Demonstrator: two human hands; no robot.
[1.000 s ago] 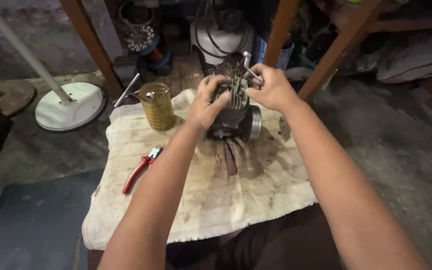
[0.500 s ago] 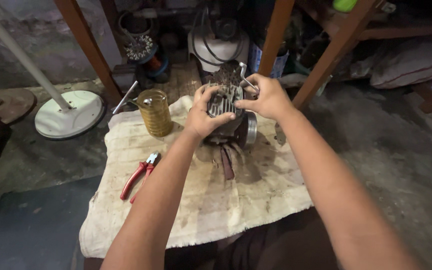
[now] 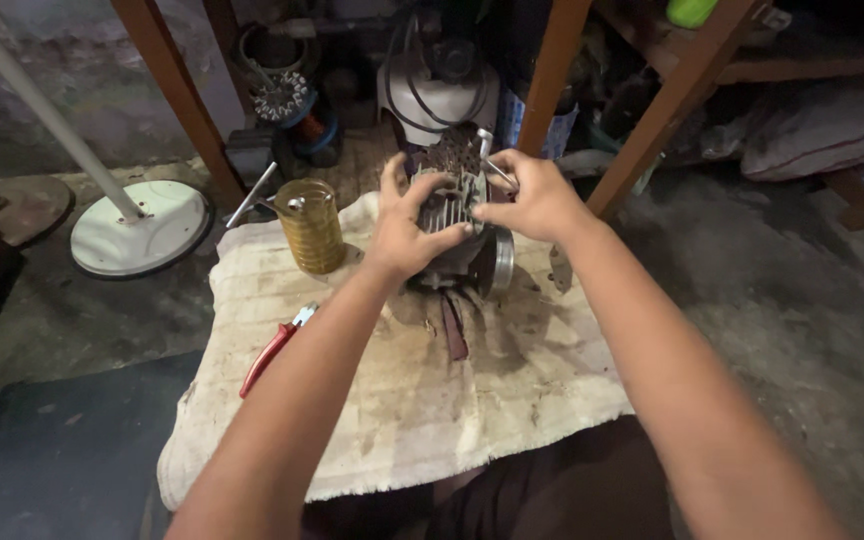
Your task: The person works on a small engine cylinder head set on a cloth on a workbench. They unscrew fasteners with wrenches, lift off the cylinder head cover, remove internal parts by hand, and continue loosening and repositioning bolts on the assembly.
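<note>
Grey concrete floor [image 3: 772, 300] is spreading under a cluttered workshop corner, with brown wooden legs [image 3: 177, 95] of a bench slanting down at twelve o'clock and a white round fan base [image 3: 137, 240] with its pole sitting at ten o'clock. On the floor a stained, cream-coloured cloth [image 3: 392, 400] is lying spread out, carrying everything being worked on.

At the cloth's twelve o'clock edge a small finned engine cylinder assembly [image 3: 457, 225] is standing, dark and oily, with a round silvery flange [image 3: 500, 265] showing at its four o'clock side. The left hand [image 3: 407, 225] is gripping the finned metal from the nine o'clock side, fingers spread and curled over the fins. The right hand [image 3: 537, 200] is pressing on it from the three o'clock side, fingers pinched around a thin metal stud [image 3: 497, 172] poking out near the top. Both hands are clasping the engine part, neither one relaxed.

Near the left hand, at its nine o'clock, an amber glass jar [image 3: 309, 228] with a metal lid is standing upright on the cloth. Red-handled pliers [image 3: 274, 350] are lying at the cloth's eight o'clock edge, well apart from the hands. A dark reddish strip [image 3: 452, 325] is lying just below the engine part at six o'clock. Behind, a whitish motor housing [image 3: 437, 90] is sitting at twelve o'clock.
</note>
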